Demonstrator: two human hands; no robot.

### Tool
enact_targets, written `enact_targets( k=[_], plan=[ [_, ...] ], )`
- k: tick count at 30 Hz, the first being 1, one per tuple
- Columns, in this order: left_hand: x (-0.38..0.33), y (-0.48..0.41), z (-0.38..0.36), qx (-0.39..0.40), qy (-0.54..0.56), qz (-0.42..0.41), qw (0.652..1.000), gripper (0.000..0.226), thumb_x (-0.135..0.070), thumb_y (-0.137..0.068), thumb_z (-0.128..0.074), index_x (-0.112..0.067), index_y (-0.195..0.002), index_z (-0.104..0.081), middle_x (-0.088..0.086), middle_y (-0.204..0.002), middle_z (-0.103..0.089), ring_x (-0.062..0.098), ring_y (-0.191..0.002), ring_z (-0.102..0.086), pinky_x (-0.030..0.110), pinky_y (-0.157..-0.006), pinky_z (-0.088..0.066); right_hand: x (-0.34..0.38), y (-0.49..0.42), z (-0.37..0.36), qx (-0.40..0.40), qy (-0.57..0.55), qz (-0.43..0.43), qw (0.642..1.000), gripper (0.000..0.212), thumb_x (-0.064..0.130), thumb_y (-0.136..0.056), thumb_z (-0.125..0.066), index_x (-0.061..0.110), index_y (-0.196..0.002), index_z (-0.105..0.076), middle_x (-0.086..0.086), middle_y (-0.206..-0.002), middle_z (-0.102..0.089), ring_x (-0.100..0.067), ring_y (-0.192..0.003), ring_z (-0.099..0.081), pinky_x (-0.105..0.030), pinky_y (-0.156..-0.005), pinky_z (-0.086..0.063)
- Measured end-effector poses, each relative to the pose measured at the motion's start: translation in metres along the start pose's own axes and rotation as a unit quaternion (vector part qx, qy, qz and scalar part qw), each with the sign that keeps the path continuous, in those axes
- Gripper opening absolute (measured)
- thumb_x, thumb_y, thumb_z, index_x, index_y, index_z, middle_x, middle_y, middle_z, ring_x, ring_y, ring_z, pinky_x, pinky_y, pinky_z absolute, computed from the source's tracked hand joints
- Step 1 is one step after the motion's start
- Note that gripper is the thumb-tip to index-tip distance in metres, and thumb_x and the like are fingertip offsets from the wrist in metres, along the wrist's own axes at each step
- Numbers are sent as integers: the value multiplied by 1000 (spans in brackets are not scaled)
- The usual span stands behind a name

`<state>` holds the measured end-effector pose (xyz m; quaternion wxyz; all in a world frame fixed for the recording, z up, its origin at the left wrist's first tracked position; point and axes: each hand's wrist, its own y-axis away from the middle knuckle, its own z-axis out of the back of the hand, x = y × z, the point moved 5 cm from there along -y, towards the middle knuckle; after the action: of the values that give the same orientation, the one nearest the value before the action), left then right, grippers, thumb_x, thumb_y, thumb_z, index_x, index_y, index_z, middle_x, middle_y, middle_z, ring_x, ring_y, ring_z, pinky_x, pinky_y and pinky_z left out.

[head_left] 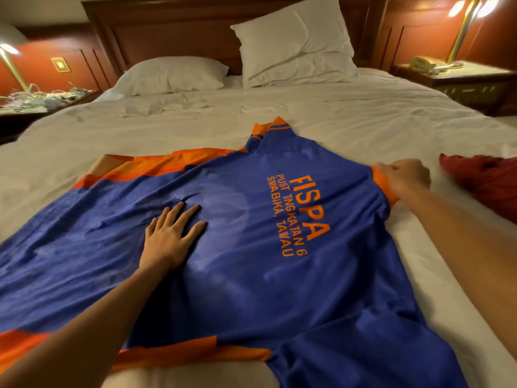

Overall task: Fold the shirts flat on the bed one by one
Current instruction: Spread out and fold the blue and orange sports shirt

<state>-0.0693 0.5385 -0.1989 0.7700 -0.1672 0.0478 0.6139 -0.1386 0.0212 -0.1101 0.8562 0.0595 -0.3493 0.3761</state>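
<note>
**On the bed: blue shirt spread out, both grips on it**

At the shirt's right sleeve, the right grip point(402, 177) is closed, its fingers curled over the orange cuff point(382, 182) and holding it. The left grip point(170, 236) is open, palm down with fingers spread, pressing on the middle of the blue shirt point(279, 289). The shirt lies back side up across the near half of the bed point(279, 107). Its orange lettering shows, and its collar point(275, 127) points toward the headboard point(181, 32). A red garment point(489, 183) lies crumpled at the bed's right edge, near the right grip but apart from it. At the head end, a flat pillow point(173, 75) lies on the left. A propped pillow point(296, 43) leans against the headboard.
</note>
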Motion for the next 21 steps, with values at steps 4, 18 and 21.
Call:
enact_targets(
  k=[4, 18, 21],
  plan=[
    [0, -1, 0, 6, -3, 1, 1000, 67, -79, -88, -21, -55, -150, -24, -13, -164, -19, 17, -153, -10, 43, -123, -8, -4, 14, 17, -112, -51, 57, 991, 39, 35, -93, -59, 10, -65, -47, -21, -75, -58, -38, -78, -56, -36, -65, -32],
    [-3, 1, 2, 2, 1, -3, 1000, 68, -82, -87, -19, -54, -150, -24, -12, -164, -20, 18, -153, -11, 44, -123, -9, -16, -15, 31, -48, -207, -47, 976, 32, 26, -95, -62, 6, -120, -69, -14, -120, -68, -20, -96, -59, -28, -78, -47],
    [-2, 1, 1, 1, -2, 0, 1000, 71, -82, -85, -16, -54, -150, -25, -12, -164, -21, 18, -153, -11, 43, -123, -9, -10, -22, 28, -17, -328, -120, 937, 38, 31, -93, -62, 14, -126, -65, -6, -117, -66, -19, -95, -61, -34, -84, -51]
  ],
)
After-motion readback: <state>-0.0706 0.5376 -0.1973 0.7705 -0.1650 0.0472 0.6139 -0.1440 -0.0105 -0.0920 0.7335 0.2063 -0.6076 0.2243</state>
